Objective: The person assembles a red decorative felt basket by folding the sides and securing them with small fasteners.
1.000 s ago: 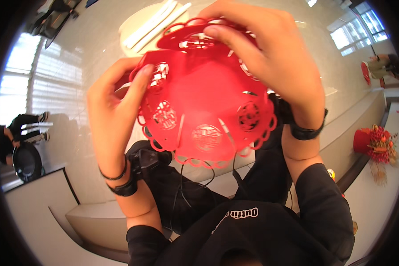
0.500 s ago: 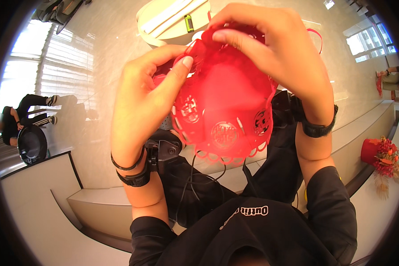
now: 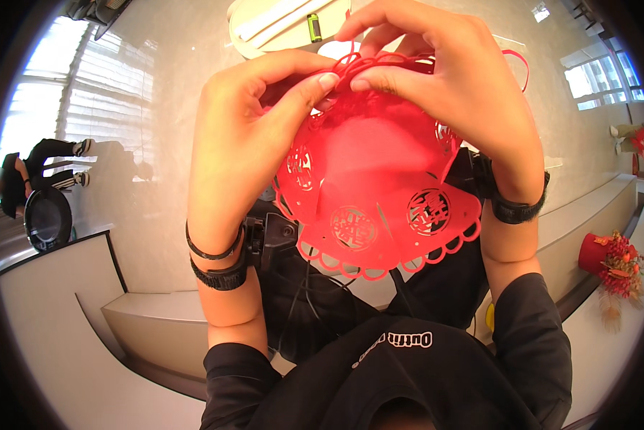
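A red cut-out paper lantern (image 3: 368,161) hangs from my two hands above my lap. Round lattice patterns pierce its panels, and a scalloped fringe runs along its lower edge. At its gathered far edge, my left hand (image 3: 254,107) pinches the red paper between thumb and fingers. Close beside it, my right hand (image 3: 465,86) grips the same gathered edge, thumb on the near side and fingers behind. The fingertips nearly meet around thin red loops (image 3: 349,63). Both wrists wear black straps. The lantern's far side is hidden behind my hands.
Beyond my hands stands a pale rounded table (image 3: 244,44) bearing white strips and a green-and-black cylinder (image 3: 314,28). A red pot of red flowers (image 3: 593,254) is at the right. At the left a person sits beside a black round object (image 3: 48,218). Black cables (image 3: 300,290) cross my lap.
The lantern has spread and tilted, so its patterned panels and scalloped fringe show more fully. My left hand has shifted right, closer to my right fingertips.
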